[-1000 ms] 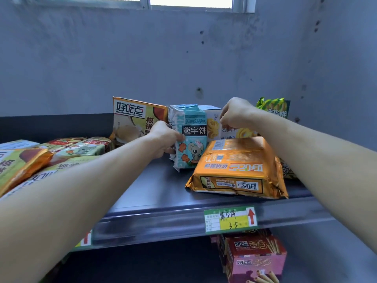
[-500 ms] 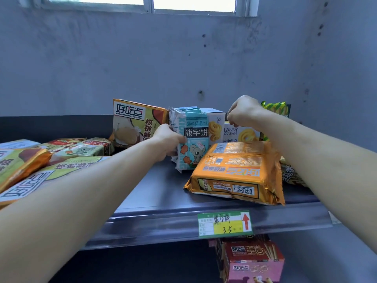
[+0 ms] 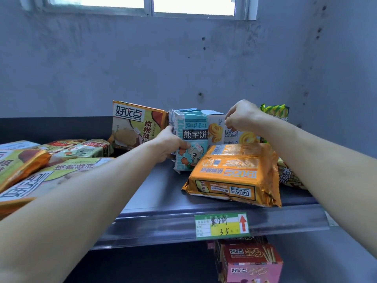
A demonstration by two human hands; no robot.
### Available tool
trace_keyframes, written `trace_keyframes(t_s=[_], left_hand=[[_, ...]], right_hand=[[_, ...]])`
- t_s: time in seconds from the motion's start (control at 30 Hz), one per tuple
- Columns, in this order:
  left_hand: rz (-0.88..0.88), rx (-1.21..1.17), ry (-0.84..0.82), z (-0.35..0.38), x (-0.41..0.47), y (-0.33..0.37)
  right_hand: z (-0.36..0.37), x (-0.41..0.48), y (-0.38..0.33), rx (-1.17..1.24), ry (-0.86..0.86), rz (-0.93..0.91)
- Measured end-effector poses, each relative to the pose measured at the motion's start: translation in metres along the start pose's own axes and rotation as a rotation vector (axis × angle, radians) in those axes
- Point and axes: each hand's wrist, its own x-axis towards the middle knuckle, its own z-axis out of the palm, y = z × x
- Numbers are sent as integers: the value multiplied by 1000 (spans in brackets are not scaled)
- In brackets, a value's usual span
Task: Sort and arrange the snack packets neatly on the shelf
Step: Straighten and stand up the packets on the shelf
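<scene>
Shelf (image 3: 163, 186) looks under half sorted, on my reading. Left hand (image 3: 167, 144) grips teal bear-biscuit packet (image 3: 193, 139) at its left edge, thumb across the front; the packet stands upright mid-shelf, towards the back. Right hand (image 3: 242, 117), fingers curled, seems to pinch the top edge of white cookie box (image 3: 232, 132), which touches the teal packet's right side. Walnut packet (image 3: 134, 123) leans at back left; green packet (image 3: 274, 112) stands behind the right forearm. Left to do: orange packet (image 3: 234, 174) lies flat, print upside-down, at the front edge; heap of packets (image 3: 81, 152) at far left lies flat, overlapping.
</scene>
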Motion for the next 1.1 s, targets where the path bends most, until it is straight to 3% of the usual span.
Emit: trace_keyframes(t_s=[0.17,0.53,0.73,1.1], left_hand=[[-14,21,-16,-7,-7,4],[79,113,228,-27,-28,19],[123,117,240,-18,-38,21],[53,24,215,-14,-39,17]], right_hand=[[3,-4,-19,41,42,-91],[12,-19,-55,112,8,-304],[7,-24,-54,167,-68,-322],[-20,-35,-29,185,-9,-236]])
